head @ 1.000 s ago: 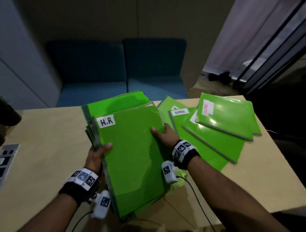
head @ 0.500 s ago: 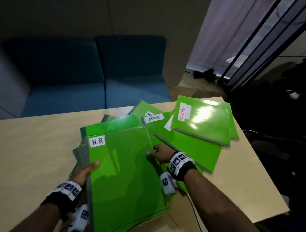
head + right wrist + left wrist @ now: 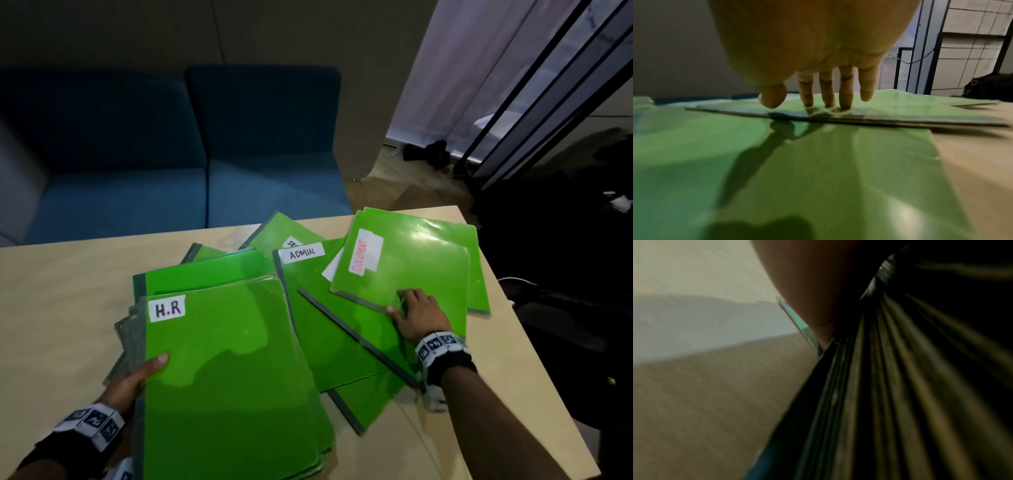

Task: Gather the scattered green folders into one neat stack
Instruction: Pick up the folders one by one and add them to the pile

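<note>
A thick stack of green folders (image 3: 222,370), topped by one labelled H.R, rests at the table's near left. My left hand (image 3: 137,377) grips its left edge, thumb on the top cover, fingers hidden beneath. The left wrist view shows only the stacked folder edges (image 3: 890,386), dark and blurred. Several loose green folders lie fanned to the right: one labelled ADMIN (image 3: 308,274) and a top one with a red-lettered label (image 3: 411,260). My right hand (image 3: 414,308) lies flat with straight fingertips (image 3: 845,104) touching the near edge of that top folder (image 3: 900,100).
The light wooden table (image 3: 61,308) ends close to the loose folders on the right (image 3: 507,308). A blue sofa (image 3: 171,154) stands behind the table. Black window frames (image 3: 534,85) and dark objects on the floor (image 3: 428,154) are at the far right.
My right hand has left the H.R stack's right edge and moved right onto the red-labelled folder. The stack has settled lower on the table. My view has shifted right.
</note>
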The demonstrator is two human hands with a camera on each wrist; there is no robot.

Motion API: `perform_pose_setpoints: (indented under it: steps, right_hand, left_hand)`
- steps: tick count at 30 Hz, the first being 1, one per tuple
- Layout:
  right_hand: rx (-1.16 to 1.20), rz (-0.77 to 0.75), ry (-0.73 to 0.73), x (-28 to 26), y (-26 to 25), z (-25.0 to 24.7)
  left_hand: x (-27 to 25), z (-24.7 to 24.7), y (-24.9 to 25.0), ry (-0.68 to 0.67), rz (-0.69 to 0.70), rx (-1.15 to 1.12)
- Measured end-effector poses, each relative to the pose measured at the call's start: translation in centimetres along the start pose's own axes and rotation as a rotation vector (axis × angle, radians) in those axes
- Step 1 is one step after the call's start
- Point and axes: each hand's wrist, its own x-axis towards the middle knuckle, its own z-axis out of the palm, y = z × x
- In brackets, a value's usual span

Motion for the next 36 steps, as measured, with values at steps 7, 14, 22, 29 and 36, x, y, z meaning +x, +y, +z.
perform_pose_setpoints:
  steps: [7,14,22,29,36]
  right_hand:
    - [0.083,-0.081,-0.215,-0.3,-2.1,-1.0]
    - [0.081,0.205,-0.103,4.3,1.5,-2.6]
    - [0.140,0.210,-0.235,2.3,0.3,-0.2]
    - [-0.030,0.227,-0.040,6.4,3.9,-5.0]
    - [-0.019,0.277,-0.145,8.4,6.0,-4.6]
  left_hand:
    - [-1.1,0.7,0.2,0.043,0.014,-0.009]
    - [-0.6,0.8,0.2,0.035,-0.002,0.027]
    - [-0.1,0.3,-0.1,0.037,0.020,0.048]
    - [1.3,-0.4,-0.7,0.051,0.005,0.069]
    - [2.6,-1.3,-1.3,0.049,0.004,0.064]
